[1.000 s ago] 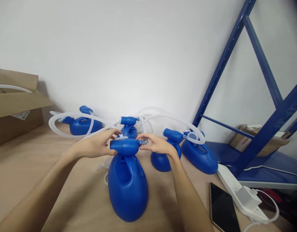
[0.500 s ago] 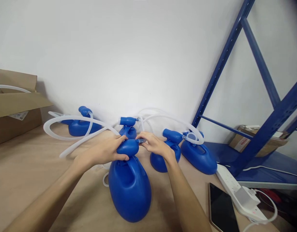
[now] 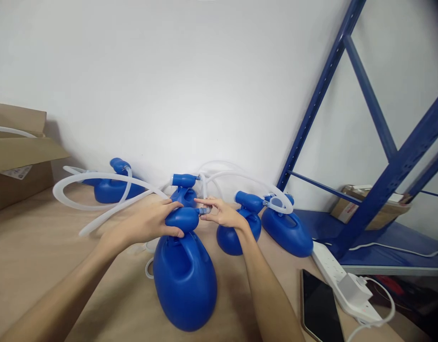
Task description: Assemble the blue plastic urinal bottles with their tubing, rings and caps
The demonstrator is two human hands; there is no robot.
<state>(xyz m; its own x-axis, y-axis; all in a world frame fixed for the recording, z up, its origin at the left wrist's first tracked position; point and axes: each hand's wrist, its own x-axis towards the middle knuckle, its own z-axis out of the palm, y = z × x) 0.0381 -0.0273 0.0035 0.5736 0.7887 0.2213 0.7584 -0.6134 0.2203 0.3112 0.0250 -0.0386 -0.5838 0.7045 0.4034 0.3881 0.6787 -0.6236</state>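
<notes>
In front of me a blue plastic urinal bottle [image 3: 185,289] stands on the table, its handle opening facing me. My left hand [image 3: 147,221] is closed around the rounded blue head [image 3: 183,219] on top of the bottle, thumb below and fingers over it. A clear connector [image 3: 204,210] sticks out of the right side of that head. My right hand [image 3: 221,213] has the connector between its thumb and fingers, the index finger stretched out above. Part of the connector is hidden by the fingers. A white tube [image 3: 98,175] loops behind my left hand.
Similar blue bottles with tubes stand behind: one left [image 3: 115,190], one mid-back [image 3: 183,192], two right [image 3: 236,237] [image 3: 288,232]. A cardboard box [image 3: 23,152] is at far left. A phone [image 3: 320,304] and power strip [image 3: 343,289] lie front right, beside a blue metal rack [image 3: 317,95].
My right index finger has straightened and lifted off the connector, which now shows more. My left hand keeps its grip on the head. The whole view has shifted slightly.
</notes>
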